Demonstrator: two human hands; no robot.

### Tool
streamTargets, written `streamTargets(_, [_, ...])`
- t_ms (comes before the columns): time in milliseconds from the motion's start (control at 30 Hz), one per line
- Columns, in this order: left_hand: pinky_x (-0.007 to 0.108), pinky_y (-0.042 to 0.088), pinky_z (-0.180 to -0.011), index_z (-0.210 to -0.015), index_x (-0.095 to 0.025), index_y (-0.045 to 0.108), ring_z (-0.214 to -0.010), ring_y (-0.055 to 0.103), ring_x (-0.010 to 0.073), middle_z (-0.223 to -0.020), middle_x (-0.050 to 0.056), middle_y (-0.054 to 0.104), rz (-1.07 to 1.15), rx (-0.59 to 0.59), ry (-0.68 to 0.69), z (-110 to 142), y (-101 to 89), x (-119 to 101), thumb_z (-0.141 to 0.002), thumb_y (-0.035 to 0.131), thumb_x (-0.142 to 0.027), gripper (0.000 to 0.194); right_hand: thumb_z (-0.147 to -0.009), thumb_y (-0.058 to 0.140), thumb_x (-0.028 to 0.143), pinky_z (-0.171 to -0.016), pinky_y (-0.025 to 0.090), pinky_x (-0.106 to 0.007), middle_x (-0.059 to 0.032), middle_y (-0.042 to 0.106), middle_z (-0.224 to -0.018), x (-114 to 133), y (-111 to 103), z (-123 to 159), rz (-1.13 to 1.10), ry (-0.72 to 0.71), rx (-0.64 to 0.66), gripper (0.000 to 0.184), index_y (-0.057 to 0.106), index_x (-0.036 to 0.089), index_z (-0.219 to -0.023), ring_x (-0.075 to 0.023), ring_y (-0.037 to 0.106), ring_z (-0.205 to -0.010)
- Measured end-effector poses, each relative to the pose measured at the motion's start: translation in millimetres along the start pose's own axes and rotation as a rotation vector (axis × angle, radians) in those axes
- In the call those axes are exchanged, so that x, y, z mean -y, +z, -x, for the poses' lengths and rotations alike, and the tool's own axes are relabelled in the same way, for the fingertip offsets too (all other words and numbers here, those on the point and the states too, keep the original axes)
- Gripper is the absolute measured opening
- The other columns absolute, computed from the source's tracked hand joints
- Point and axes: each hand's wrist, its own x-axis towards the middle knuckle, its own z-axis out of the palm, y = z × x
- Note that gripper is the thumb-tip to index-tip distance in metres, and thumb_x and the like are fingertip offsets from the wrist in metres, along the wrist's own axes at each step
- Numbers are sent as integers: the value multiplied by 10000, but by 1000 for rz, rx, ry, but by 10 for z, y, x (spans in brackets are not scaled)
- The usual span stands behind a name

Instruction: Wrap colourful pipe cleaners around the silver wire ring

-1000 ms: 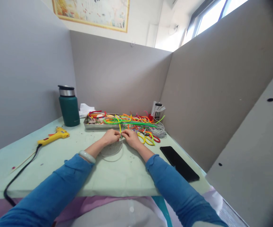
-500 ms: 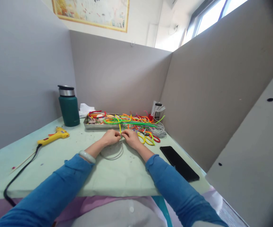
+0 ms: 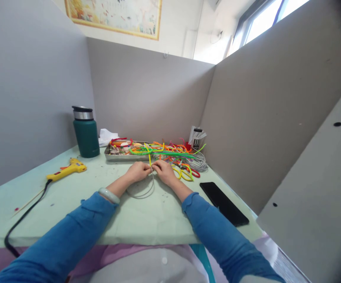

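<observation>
My left hand [image 3: 139, 171] and my right hand [image 3: 163, 171] meet fingertip to fingertip over the middle of the table. Both pinch a yellow pipe cleaner [image 3: 150, 158] where it touches a thin grey cord bent into a ring [image 3: 141, 196]. The ring hangs or lies below the fingers, toward me. From the pinch, the pipe cleaner's free end sticks up and away. The exact crossing of the two is hidden by my fingertips. A pale bangle [image 3: 109, 195] circles my left wrist.
Behind my hands are a metal tray [image 3: 126, 158] of small bits and a heap of coloured pipe cleaners [image 3: 176, 151]. A green bottle [image 3: 86, 135] and yellow glue gun [image 3: 67, 169] stand left; a black phone [image 3: 225, 203] lies right. Grey partitions [image 3: 149, 90] enclose the table.
My hands stay almost in place, with only a slight shift of the fingers. The lower part of the grey ring has risen a little.
</observation>
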Motion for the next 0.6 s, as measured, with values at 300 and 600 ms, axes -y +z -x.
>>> streamTargets(300, [234, 215, -492, -566, -166, 622, -489, 428, 119, -489, 14, 541, -27, -20, -14, -3, 4, -31, -753, 383, -359, 360, -859, 423, 235, -646, 341, -223, -12, 601, -776, 10, 24, 8, 35, -34, -16, 196, 602, 185, -795, -120, 512, -729])
streamTargets(600, [227, 242, -501, -568, -163, 613, -508, 442, 123, -466, 3, 518, 16, 3, -10, -12, -19, -48, -702, 396, -275, 278, -849, 435, 214, -703, 365, -233, -27, 617, -854, -1, 41, 3, 18, -21, 14, 184, 616, 194, -874, -132, 526, -792])
